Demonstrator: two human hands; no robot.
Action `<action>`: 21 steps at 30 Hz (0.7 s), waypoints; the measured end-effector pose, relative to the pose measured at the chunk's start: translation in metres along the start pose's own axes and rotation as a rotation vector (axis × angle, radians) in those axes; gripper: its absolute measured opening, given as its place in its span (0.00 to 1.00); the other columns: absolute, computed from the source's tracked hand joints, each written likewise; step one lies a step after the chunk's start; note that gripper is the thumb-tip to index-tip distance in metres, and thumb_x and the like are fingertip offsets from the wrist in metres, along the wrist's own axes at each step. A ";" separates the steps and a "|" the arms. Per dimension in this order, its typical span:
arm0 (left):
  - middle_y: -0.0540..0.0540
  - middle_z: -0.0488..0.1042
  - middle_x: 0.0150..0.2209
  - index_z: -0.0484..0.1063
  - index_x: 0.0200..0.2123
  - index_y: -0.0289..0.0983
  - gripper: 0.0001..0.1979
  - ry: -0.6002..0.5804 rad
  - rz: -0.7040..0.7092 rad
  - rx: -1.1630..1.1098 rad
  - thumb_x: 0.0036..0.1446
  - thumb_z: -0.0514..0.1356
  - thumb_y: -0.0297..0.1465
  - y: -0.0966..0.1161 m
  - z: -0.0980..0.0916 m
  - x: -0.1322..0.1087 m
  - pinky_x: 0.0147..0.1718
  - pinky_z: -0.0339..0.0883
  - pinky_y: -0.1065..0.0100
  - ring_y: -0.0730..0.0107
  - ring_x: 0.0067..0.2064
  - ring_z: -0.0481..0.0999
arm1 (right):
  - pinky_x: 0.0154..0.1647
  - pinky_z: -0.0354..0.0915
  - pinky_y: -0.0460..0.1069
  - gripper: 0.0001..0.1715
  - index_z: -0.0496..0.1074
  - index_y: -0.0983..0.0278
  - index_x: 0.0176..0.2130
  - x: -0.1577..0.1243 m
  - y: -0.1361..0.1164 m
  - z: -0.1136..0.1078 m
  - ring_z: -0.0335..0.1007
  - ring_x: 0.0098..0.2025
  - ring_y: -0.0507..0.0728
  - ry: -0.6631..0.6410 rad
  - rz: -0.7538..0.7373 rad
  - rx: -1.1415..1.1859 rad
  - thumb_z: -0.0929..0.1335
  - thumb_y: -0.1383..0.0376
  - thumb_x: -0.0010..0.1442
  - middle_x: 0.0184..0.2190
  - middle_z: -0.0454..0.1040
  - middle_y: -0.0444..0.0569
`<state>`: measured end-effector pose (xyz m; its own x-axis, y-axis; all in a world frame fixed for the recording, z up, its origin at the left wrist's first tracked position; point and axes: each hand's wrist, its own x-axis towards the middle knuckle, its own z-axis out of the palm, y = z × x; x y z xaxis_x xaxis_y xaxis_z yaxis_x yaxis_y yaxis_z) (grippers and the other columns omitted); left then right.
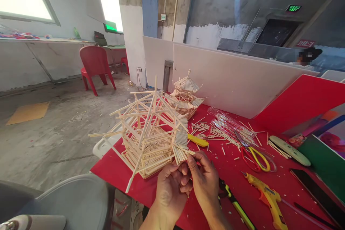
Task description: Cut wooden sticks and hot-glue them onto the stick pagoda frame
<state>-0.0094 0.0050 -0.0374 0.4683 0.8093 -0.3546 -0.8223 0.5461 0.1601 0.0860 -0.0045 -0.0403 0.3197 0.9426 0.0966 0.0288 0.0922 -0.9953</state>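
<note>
And the right hand (205, 174) pinches a stick (191, 152) on the wooden model (152, 145) by the red tabletop's (234, 183) left edge, left hand's (168, 190) grip unclear, red chair (93, 59) on bare floor (67, 140) beyond.

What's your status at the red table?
Right hand touching eave sticks, left hand beside it. Stick pavilion partly roofed. Glue gun, scissors to the right.

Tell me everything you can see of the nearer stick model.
The nearer stick model stands upright at the edge of the red table, made of thin, pale sticks that look wooden. Nested rings of sticks form its floor; above, sloping roof beams meet at a tall central stick. Most of the roof is open frame; its right side bears close-set sticks. There the right hand pinches a stick, the left hand close beside it.
</note>
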 end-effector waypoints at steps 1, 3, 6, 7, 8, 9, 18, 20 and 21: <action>0.51 0.67 0.22 0.71 0.25 0.31 0.05 0.000 -0.004 -0.006 0.44 0.63 0.27 0.000 0.000 0.000 0.15 0.45 0.78 0.81 0.19 0.57 | 0.16 0.67 0.41 0.16 0.71 0.62 0.37 0.000 0.000 0.000 0.69 0.19 0.48 0.000 0.002 0.003 0.69 0.51 0.60 0.25 0.71 0.41; 0.51 0.67 0.22 0.71 0.25 0.30 0.04 0.000 -0.004 -0.014 0.44 0.62 0.27 0.001 0.001 0.000 0.15 0.45 0.78 0.81 0.19 0.58 | 0.17 0.68 0.41 0.17 0.71 0.62 0.36 0.000 0.001 0.000 0.71 0.20 0.49 0.004 0.000 -0.005 0.69 0.51 0.60 0.25 0.72 0.42; 0.50 0.67 0.21 0.71 0.23 0.31 0.04 -0.018 -0.027 -0.025 0.45 0.62 0.27 0.002 0.002 0.000 0.15 0.46 0.77 0.81 0.19 0.57 | 0.18 0.70 0.42 0.17 0.72 0.62 0.36 0.000 0.002 0.000 0.73 0.22 0.50 0.030 -0.026 -0.034 0.69 0.50 0.59 0.25 0.73 0.42; 0.51 0.66 0.20 0.70 0.22 0.31 0.05 -0.031 -0.037 -0.027 0.46 0.61 0.27 0.002 0.003 0.000 0.15 0.46 0.77 0.80 0.19 0.56 | 0.19 0.70 0.42 0.17 0.72 0.61 0.36 0.001 0.002 0.000 0.73 0.22 0.51 0.042 -0.036 -0.044 0.69 0.50 0.59 0.25 0.73 0.42; 0.51 0.65 0.20 0.70 0.21 0.31 0.06 -0.045 -0.044 -0.028 0.46 0.61 0.27 0.001 0.002 0.000 0.15 0.46 0.76 0.80 0.18 0.56 | 0.19 0.70 0.43 0.18 0.73 0.61 0.36 0.001 0.003 0.000 0.73 0.23 0.51 0.053 -0.046 -0.053 0.70 0.49 0.58 0.25 0.74 0.43; 0.51 0.64 0.19 0.69 0.21 0.31 0.07 -0.060 -0.048 -0.030 0.47 0.61 0.27 0.001 0.002 0.000 0.15 0.46 0.76 0.80 0.18 0.55 | 0.19 0.70 0.43 0.18 0.73 0.61 0.36 0.001 0.004 -0.001 0.74 0.23 0.52 0.061 -0.053 -0.060 0.70 0.49 0.58 0.25 0.75 0.44; 0.52 0.62 0.17 0.67 0.20 0.33 0.08 -0.119 -0.083 -0.071 0.47 0.62 0.28 0.000 -0.003 0.002 0.15 0.44 0.76 0.80 0.17 0.53 | 0.18 0.67 0.43 0.20 0.75 0.61 0.35 0.001 0.001 -0.002 0.73 0.23 0.52 0.066 -0.097 -0.105 0.70 0.48 0.57 0.25 0.76 0.44; 0.52 0.62 0.17 0.67 0.21 0.33 0.08 -0.116 -0.079 -0.077 0.47 0.62 0.28 0.000 -0.003 0.001 0.15 0.44 0.76 0.80 0.17 0.53 | 0.17 0.67 0.42 0.20 0.74 0.62 0.35 0.001 -0.001 -0.001 0.73 0.23 0.52 0.053 -0.082 -0.090 0.69 0.48 0.58 0.24 0.76 0.45; 0.53 0.63 0.18 0.67 0.21 0.34 0.07 -0.116 -0.074 -0.080 0.47 0.63 0.28 0.001 -0.002 0.001 0.15 0.43 0.76 0.80 0.17 0.53 | 0.18 0.67 0.42 0.20 0.74 0.62 0.35 0.001 -0.002 -0.001 0.74 0.24 0.52 0.049 -0.070 -0.080 0.69 0.48 0.58 0.25 0.76 0.45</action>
<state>-0.0100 0.0058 -0.0400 0.5587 0.7896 -0.2536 -0.8052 0.5898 0.0624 0.0869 -0.0043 -0.0380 0.3603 0.9176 0.1677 0.1280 0.1294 -0.9833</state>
